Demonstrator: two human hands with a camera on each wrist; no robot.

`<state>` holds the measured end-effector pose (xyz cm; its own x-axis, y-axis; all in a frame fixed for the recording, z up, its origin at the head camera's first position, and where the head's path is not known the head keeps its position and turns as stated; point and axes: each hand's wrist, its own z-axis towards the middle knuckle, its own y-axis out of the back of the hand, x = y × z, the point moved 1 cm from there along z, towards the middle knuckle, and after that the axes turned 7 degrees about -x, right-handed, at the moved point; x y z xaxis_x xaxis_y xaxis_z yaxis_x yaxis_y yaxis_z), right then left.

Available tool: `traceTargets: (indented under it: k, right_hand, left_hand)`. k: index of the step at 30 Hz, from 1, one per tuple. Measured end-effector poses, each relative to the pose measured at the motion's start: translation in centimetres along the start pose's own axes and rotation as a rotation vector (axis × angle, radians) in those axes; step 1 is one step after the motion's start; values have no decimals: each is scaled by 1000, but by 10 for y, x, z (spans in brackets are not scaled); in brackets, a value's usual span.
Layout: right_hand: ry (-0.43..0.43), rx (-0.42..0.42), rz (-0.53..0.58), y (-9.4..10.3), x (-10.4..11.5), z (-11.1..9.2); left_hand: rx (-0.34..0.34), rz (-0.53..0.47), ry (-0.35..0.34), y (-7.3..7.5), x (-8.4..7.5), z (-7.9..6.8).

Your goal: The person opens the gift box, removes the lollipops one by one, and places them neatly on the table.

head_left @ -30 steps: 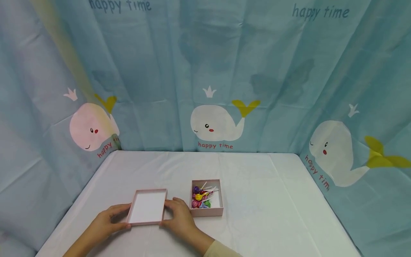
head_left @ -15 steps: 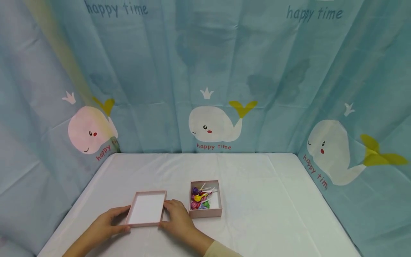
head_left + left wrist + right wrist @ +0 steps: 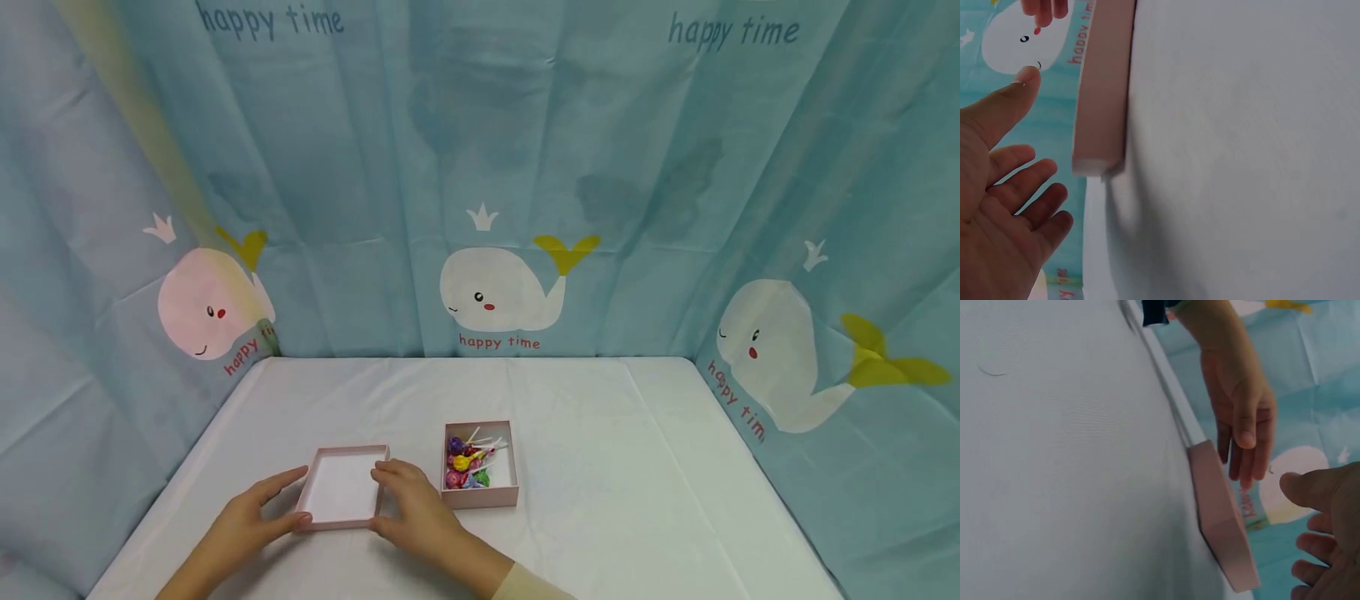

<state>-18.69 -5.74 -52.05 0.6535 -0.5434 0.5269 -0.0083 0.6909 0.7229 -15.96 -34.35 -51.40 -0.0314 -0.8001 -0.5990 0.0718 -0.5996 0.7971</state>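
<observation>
A shallow square pink box lid [image 3: 345, 487] lies on the white table with its white inside facing up. On its left, my left hand [image 3: 243, 525] has thumb and fingers spread at the lid's edge. My right hand [image 3: 423, 512] is at the opposite side, its fingers reaching over the right rim. Both wrist views show the hands off the lid's pink wall [image 3: 1104, 94], fingers loose and holding nothing. Right of the lid stands a deeper pink box [image 3: 483, 497], uncovered, with several wrapped lollipops [image 3: 461, 462] heaped toward its left side.
A white cloth [image 3: 637, 483] covers the table. Blue curtains [image 3: 360, 208] printed with whales rise along its back, left and right edges. The right forearm wears a beige sleeve [image 3: 528, 583].
Both hands have loosened from the lid: the fingers have lifted off its sides, and the right fingers have shifted over the rim. Lid and lollipop box stay in place; the head view tilted slightly earlier.
</observation>
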Motion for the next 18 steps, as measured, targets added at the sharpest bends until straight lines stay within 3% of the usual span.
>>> traceTargets:
  k: [4, 8, 14, 18]
  right_hand:
    - [71, 24, 26, 19, 3, 0]
    - [60, 51, 92, 43, 3, -1]
    - [91, -12, 150, 80, -5, -2]
    - [77, -48, 173, 102, -15, -5]
  left_hand:
    - [-88, -20, -59, -1, -14, 0]
    - [-146, -62, -127, -2, -32, 1]
    - [-118, -117, -129, -11, -66, 7]
    - [-118, -141, -182, -20, -86, 11]
